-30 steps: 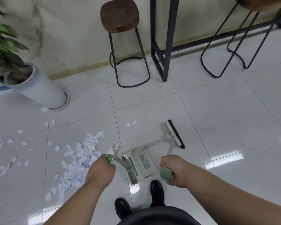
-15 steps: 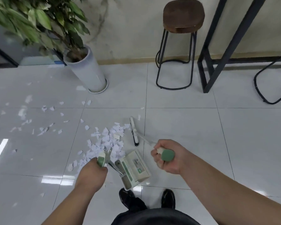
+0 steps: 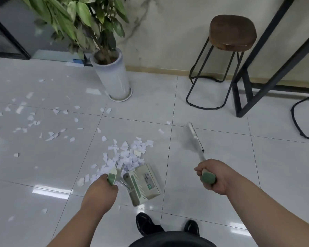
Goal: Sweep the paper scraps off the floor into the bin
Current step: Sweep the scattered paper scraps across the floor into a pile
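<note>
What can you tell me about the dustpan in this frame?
The dustpan is a cream plastic long-handled type with a green stripe, a ribbed comb edge and a small label. A thin metal stem runs up to a green-and-white grip, which the left hand holds. The pan sits low over the white tiles, just right of the paper scrap pile; whether it rests on them is unclear.

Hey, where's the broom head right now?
In the head view the broom head sits right of centre, beyond the right hand, right of the scrap pile and short of the brown stool.
</note>
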### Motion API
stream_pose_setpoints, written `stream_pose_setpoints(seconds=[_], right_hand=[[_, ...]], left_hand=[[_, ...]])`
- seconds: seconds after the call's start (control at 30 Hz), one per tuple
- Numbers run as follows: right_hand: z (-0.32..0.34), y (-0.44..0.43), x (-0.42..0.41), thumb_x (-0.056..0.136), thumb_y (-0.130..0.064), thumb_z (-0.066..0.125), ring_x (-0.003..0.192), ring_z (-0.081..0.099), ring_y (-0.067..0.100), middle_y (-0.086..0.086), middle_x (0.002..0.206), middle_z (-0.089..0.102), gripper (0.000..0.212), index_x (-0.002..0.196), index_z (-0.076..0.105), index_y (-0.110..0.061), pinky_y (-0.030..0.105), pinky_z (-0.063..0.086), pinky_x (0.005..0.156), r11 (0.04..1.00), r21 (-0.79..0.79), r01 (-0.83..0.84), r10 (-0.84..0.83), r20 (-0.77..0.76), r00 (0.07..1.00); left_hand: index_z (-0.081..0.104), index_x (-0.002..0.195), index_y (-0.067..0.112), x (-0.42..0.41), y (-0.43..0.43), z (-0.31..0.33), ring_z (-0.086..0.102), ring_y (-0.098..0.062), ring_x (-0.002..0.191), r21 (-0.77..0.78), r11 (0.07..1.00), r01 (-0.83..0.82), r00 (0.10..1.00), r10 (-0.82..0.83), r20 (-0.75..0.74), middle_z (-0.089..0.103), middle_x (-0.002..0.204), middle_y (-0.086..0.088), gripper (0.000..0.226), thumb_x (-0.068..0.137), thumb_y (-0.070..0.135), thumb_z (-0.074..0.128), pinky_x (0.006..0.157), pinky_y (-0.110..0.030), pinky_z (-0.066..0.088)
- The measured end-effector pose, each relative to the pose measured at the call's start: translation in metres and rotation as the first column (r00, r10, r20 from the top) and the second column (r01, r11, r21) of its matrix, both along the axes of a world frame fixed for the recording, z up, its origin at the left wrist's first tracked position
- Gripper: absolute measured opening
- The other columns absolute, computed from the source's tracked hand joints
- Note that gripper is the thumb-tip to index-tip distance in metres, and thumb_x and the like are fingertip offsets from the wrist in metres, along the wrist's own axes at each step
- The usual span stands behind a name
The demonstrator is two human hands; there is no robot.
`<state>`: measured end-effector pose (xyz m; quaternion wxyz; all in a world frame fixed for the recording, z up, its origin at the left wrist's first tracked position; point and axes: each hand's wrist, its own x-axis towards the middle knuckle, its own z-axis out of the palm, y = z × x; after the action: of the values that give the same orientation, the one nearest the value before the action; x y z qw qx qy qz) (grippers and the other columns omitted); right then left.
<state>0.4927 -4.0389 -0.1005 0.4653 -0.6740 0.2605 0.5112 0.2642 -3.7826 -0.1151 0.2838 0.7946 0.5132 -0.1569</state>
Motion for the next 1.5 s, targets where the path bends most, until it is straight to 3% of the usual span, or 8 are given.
stream_pose_setpoints(seconds=[0.2, 0.43, 0.6, 0.77, 0.87, 0.97, 1.2, 1.5], right_hand=[[-0.044, 0.044, -0.001, 0.082, -0.001, 0.061, 0.045, 0.049, 0.018, 0.009, 0.068, 0.054, 0.016, 0.080, 0.053, -0.014, 0.018, 0.041, 0.043, 0.997, -0.077, -0.021, 0.020, -0.024, 1.000], [-0.059, 0.134, -0.076, 0.085, 0.000, 0.061, 0.060, 0.053, 0.024, 0.015, 0.080, 0.056, 0.010, 0.084, 0.056, -0.009, 0.019, 0.045, 0.039, 0.980, -0.061, -0.192, 0.186, -0.092, 0.978], [-0.034, 0.195, -0.122, 0.087, 0.000, 0.060, 0.053, 0.054, 0.023, 0.014, 0.072, 0.059, 0.006, 0.088, 0.057, -0.006, 0.020, 0.043, 0.038, 0.951, 0.001, -0.308, 0.305, -0.127, 0.944], [-0.022, 0.254, -0.153, 0.087, -0.001, 0.061, 0.042, 0.057, 0.017, 0.009, 0.056, 0.062, 0.011, 0.095, 0.060, -0.009, 0.022, 0.047, 0.046, 0.916, 0.120, -0.382, 0.398, -0.159, 0.903], [-0.028, 0.286, -0.165, 0.086, -0.001, 0.061, 0.040, 0.058, 0.017, 0.013, 0.073, 0.060, 0.016, 0.099, 0.059, -0.009, 0.022, 0.049, 0.041, 0.895, 0.190, -0.404, 0.435, -0.163, 0.886], [-0.040, 0.312, -0.173, 0.084, -0.001, 0.060, 0.040, 0.052, 0.017, 0.010, 0.071, 0.055, 0.012, 0.089, 0.056, -0.011, 0.020, 0.042, 0.035, 0.875, 0.241, -0.421, 0.466, -0.176, 0.867], [-0.046, 0.345, -0.158, 0.077, 0.005, 0.056, 0.048, 0.040, 0.017, 0.009, 0.064, 0.050, 0.012, 0.078, 0.053, -0.007, 0.019, 0.037, 0.035, 0.849, 0.279, -0.448, 0.495, -0.127, 0.860], [-0.017, 0.332, -0.075, 0.074, 0.006, 0.060, 0.046, 0.047, 0.020, 0.017, 0.075, 0.057, 0.010, 0.076, 0.058, -0.004, 0.021, 0.038, 0.037, 0.837, 0.161, -0.524, 0.526, 0.031, 0.850]], left_hand=[[0.051, 0.081, 0.016, -0.026, 0.034, -0.007, 0.055, -0.023, 0.067, -0.025, 0.998, -0.062, 0.998, 0.062, 0.008, 0.061, 0.076, -0.004, 0.008, 0.088, 0.012, 0.050, 0.057, -0.030, 0.038], [0.051, 0.082, 0.015, -0.069, 0.066, -0.011, 0.054, -0.023, 0.065, -0.044, 0.988, -0.149, 0.989, 0.150, 0.016, 0.061, 0.075, -0.004, 0.006, 0.088, 0.014, 0.051, 0.056, -0.029, 0.040], [0.051, 0.081, 0.017, -0.108, 0.077, -0.006, 0.053, -0.022, 0.062, -0.058, 0.971, -0.231, 0.972, 0.232, 0.022, 0.060, 0.073, -0.002, 0.008, 0.088, 0.015, 0.052, 0.054, -0.028, 0.039], [0.050, 0.080, 0.018, -0.144, 0.083, 0.001, 0.051, -0.020, 0.061, -0.048, 0.943, -0.330, 0.943, 0.332, 0.023, 0.058, 0.072, 0.000, 0.009, 0.088, 0.015, 0.052, 0.054, -0.028, 0.038], [0.051, 0.082, 0.020, -0.165, 0.085, 0.005, 0.053, -0.020, 0.062, -0.034, 0.917, -0.397, 0.917, 0.398, 0.018, 0.060, 0.073, 0.001, 0.007, 0.088, 0.017, 0.051, 0.054, -0.028, 0.039], [0.054, 0.087, 0.021, -0.184, 0.086, 0.011, 0.054, -0.020, 0.064, -0.019, 0.885, -0.466, 0.885, 0.466, 0.015, 0.062, 0.075, 0.001, 0.004, 0.089, 0.018, 0.051, 0.053, -0.028, 0.039], [0.054, 0.086, 0.020, -0.196, 0.088, 0.020, 0.054, -0.019, 0.062, -0.008, 0.827, -0.562, 0.827, 0.562, 0.023, 0.062, 0.075, 0.001, 0.006, 0.090, 0.019, 0.050, 0.052, -0.028, 0.039], [0.052, 0.083, 0.022, -0.118, 0.109, 0.031, 0.054, -0.014, 0.063, -0.015, 0.851, -0.524, 0.851, 0.525, 0.027, 0.061, 0.075, 0.003, 0.008, 0.090, 0.020, 0.050, 0.052, -0.028, 0.037]])
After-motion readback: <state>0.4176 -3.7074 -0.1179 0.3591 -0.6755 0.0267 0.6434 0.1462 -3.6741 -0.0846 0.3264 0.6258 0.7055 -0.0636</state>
